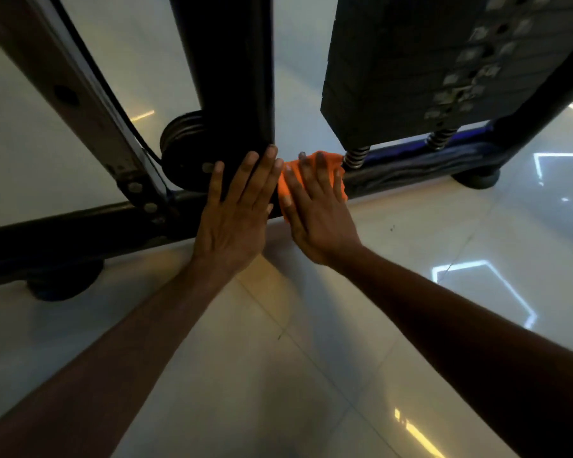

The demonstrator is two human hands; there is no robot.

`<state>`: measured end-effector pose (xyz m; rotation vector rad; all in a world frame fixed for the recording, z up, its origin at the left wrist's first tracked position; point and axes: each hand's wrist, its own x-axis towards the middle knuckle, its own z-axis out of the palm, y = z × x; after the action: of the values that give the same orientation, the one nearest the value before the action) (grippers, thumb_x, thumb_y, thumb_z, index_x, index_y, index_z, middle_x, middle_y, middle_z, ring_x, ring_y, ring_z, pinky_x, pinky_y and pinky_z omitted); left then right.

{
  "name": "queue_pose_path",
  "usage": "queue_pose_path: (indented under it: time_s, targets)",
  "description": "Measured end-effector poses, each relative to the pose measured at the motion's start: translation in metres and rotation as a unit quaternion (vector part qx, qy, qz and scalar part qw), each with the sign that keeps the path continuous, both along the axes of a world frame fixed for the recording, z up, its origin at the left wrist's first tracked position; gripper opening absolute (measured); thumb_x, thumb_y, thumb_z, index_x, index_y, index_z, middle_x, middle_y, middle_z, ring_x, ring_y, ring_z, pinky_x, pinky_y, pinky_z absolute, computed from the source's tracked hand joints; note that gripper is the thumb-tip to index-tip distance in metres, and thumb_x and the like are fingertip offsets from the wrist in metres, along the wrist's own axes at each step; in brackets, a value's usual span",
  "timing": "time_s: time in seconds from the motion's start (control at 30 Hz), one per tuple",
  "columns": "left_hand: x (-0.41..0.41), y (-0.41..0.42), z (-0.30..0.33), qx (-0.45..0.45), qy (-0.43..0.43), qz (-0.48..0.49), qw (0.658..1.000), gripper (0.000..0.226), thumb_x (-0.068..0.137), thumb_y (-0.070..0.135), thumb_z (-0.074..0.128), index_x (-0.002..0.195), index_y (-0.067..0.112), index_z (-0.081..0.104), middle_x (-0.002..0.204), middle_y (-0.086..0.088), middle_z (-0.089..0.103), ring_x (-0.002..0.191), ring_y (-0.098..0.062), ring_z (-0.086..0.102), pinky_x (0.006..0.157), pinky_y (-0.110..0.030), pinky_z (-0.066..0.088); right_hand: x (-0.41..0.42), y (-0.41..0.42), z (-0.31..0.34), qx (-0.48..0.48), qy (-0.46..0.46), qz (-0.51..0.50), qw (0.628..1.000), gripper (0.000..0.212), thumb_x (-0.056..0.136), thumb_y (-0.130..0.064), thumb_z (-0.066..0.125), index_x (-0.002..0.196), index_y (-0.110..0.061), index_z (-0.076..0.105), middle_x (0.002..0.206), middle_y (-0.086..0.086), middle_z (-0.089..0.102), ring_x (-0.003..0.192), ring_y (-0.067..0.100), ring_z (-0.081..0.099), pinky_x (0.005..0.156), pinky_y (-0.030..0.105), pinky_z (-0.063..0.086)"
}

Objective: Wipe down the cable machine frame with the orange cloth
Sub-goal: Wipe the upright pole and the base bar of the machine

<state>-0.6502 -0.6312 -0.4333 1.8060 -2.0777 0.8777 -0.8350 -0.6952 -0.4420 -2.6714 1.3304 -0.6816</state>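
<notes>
A: Pressing flat, the right hand (315, 209) lay on the orange cloth (286, 190), fingers straight and slightly spread, pinning it to the base rail (80, 226) of the cable machine frame, just below the weight stack (411, 71).

B: How much cloth showed?

A: Only a bunched edge past the fingertips and thumb side; the rest sat under the palm. Fold or full shape could not be made out.

B: The left hand (235, 213)?

A: Open, fingers straight and close together, laid against the foot of the black upright post (232, 67). It held nothing. Whether the palm touched the rail was unclear.

B: Anything cut off?

A: The post and stack ran out of the top edge. A pulley wheel (179, 150) sat half hidden behind the post. Two coil springs (354, 157) showed under the stack, their upper ends concealed. Plate labels were blurred, unreadable. The tiled floor (311, 358) carried bright reflections.
</notes>
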Motion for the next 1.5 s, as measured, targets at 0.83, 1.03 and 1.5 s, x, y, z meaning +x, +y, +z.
queue_pose_path:
  time_s: [0.83, 1.03, 1.5]
  targets:
    - [0.006, -0.012, -0.014, -0.02, 0.029, -0.047, 0.998, 0.091, 0.102, 0.011, 0.059, 0.171, 0.012, -0.001, 0.177, -0.007, -0.001, 0.161, -0.023, -0.029, 0.131, -0.054, -0.01, 0.009, -0.02, -0.022, -0.075, 0.03, 0.007, 0.997, 0.062, 0.117, -0.046, 0.026, 0.172, -0.018, 0.029, 0.179, 0.01, 0.023, 0.169, 0.033, 0.007, 0.133, 0.064, 0.009]
    - [0.005, -0.01, -0.011, -0.007, 0.04, -0.052, 0.998, 0.088, 0.103, 0.012, 0.057, 0.172, 0.013, 0.003, 0.178, -0.005, -0.003, 0.161, -0.022, -0.028, 0.132, -0.056, -0.006, -0.017, -0.031, -0.013, -0.035, 0.002, -0.064, 0.997, 0.059, 0.117, -0.047, 0.032, 0.172, -0.024, 0.029, 0.179, 0.007, 0.026, 0.169, 0.027, 0.01, 0.135, 0.054, 0.012]
    - [-0.033, 0.023, 0.003, 0.103, 0.228, -0.105, 0.963, 0.077, 0.103, 0.01, 0.058, 0.169, 0.006, 0.019, 0.179, -0.012, 0.011, 0.167, -0.026, 0.001, 0.135, -0.049, 0.006, -0.049, -0.012, 0.027, 0.03, -0.005, -0.003, 1.0, 0.051, 0.112, -0.03, 0.053, 0.162, -0.021, 0.049, 0.17, 0.007, 0.044, 0.164, 0.025, 0.028, 0.125, 0.052, 0.042]
